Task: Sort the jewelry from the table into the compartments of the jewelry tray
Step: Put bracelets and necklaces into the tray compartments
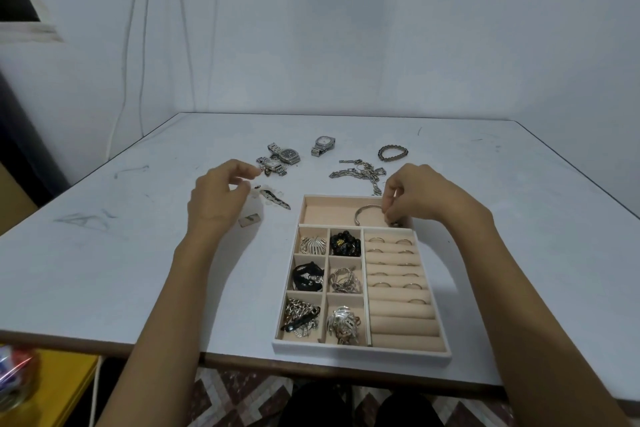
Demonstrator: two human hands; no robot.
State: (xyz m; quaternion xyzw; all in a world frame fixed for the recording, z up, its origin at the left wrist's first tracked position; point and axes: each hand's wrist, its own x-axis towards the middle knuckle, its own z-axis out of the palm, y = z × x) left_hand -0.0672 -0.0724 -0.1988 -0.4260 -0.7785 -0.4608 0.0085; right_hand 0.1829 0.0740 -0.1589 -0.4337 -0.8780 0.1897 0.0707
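Over a patterned floor stands a scuffed white table (138, 253). The jewelry tray (360, 352) sits at its near edge, long axis pointing away. At the tray's far compartment the right hand (419, 198) pinches a small metal piece (393, 222) beside a bangle (369, 213). The left hand (216, 199) hovers left of the tray, fingers curled; its hold is unclear. Beyond lie watches (282, 158) and chains (360, 172), then a pale wall.

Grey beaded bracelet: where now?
Head view: grey beaded bracelet lies on the table beyond the tray, right of the white-dial watch, just behind the chain pile.
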